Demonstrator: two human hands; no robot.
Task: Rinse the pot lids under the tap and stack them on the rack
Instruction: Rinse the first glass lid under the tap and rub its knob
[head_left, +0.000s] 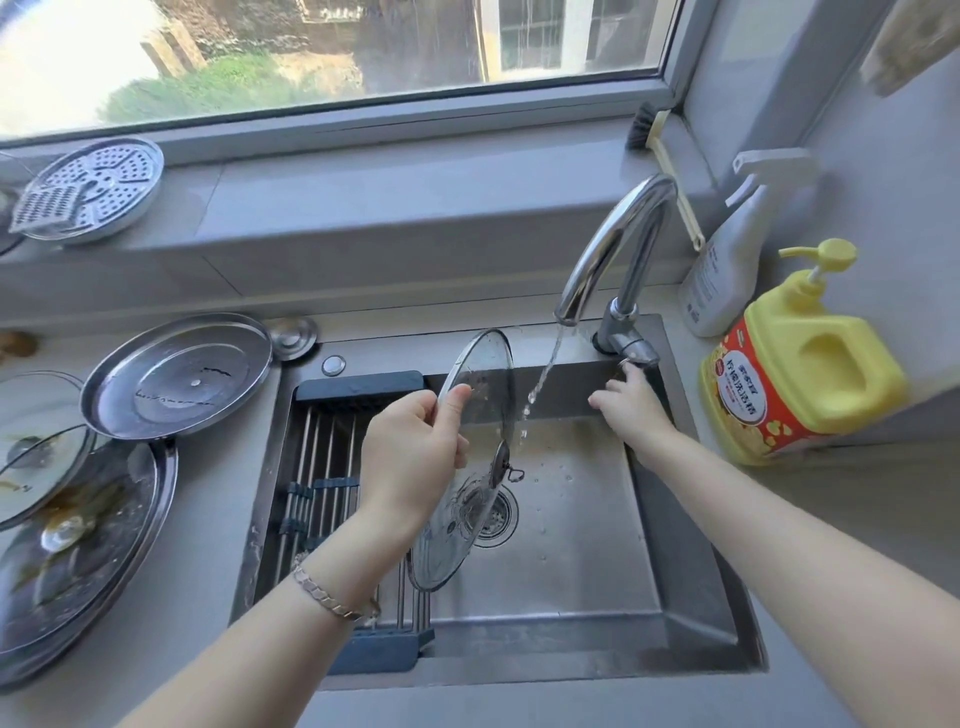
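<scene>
My left hand (410, 457) grips a glass pot lid (485, 395) by its rim and holds it on edge over the sink (691, 587), knob side to the right. Water runs from the chrome tap (613, 249) just right of the lid's upper edge. My right hand (631, 402) reaches to the tap lever (636, 353), fingertips touching it. The roll-up rack (322, 467) lies across the sink's left part, bare. On the counter at left lie a steel lid (176, 376), a dirty glass lid (36, 457) and a large soiled lid (78, 561).
A yellow dish-soap pump bottle (800, 364) and a white spray bottle (727, 260) stand right of the tap. A perforated steamer plate (91, 189) leans on the windowsill, and a dish brush (660, 156) stands at the sill's right end. The sink drain (493, 514) lies behind the lid.
</scene>
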